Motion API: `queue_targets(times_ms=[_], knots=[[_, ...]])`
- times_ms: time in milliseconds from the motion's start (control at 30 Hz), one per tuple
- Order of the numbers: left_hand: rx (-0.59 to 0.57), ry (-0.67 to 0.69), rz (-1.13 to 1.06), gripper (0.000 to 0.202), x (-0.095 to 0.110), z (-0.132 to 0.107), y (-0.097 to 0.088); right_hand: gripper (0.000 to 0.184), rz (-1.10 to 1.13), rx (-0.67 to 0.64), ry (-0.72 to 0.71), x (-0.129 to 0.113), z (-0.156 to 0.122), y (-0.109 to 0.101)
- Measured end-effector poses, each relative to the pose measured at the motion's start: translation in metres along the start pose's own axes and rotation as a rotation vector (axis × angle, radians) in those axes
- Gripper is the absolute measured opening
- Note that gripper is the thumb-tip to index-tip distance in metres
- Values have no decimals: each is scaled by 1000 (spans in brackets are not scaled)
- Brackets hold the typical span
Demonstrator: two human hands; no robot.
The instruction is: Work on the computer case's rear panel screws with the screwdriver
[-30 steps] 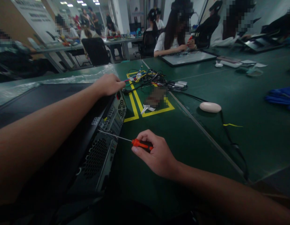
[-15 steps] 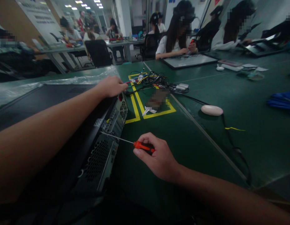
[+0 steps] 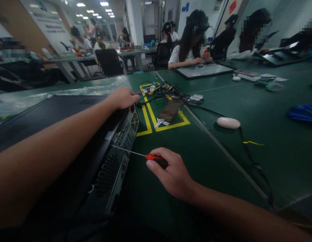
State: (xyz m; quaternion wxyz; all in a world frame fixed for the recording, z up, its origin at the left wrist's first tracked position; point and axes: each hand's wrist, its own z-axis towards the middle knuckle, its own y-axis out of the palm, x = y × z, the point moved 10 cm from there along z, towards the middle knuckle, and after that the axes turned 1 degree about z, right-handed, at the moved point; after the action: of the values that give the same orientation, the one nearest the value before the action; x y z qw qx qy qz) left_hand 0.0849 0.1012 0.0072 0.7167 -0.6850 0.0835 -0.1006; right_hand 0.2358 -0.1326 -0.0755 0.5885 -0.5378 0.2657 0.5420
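A black computer case point(image 3: 57, 134) lies on its side on the green table point(image 3: 201, 151), its metal rear panel point(image 3: 115, 168) facing right. My right hand point(image 3: 171, 173) is closed round the orange-and-black handle of a screwdriver point(image 3: 145, 155). The thin shaft points left and its tip touches the rear panel's edge. My left hand point(image 3: 123, 98) rests on the far top corner of the case, fingers curled over the edge, with my forearm lying along the case's upper side.
A tangle of cables point(image 3: 166, 90) lies in a yellow-taped box beyond the case. A white mouse point(image 3: 228, 122) with a black cord sits to the right. Clear plastic wrap point(image 3: 70, 91) lies behind the case. Other people work at the far table edges, near a flat panel point(image 3: 203, 70).
The view has tilted up slightly, so everything sits lower in frame. My right hand has turned a little on the screwdriver, hiding more of the handle. My left hand stays on the case.
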Motion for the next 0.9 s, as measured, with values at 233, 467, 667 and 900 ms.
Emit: queue_targets(times_ms=[233,467,667,900], knots=[[-10,-2,7,58,-1,3,1,13,129,-41,80,6,-1,11],[-10,11,48,60,-5,7,4,20,100,-16,60,5,-1,4],[-27,15,32,60,-8,9,8,18,86,-16,51,4,-2,2],[-24,6,44,58,-3,4,3,17,85,-15,57,5,-2,3]])
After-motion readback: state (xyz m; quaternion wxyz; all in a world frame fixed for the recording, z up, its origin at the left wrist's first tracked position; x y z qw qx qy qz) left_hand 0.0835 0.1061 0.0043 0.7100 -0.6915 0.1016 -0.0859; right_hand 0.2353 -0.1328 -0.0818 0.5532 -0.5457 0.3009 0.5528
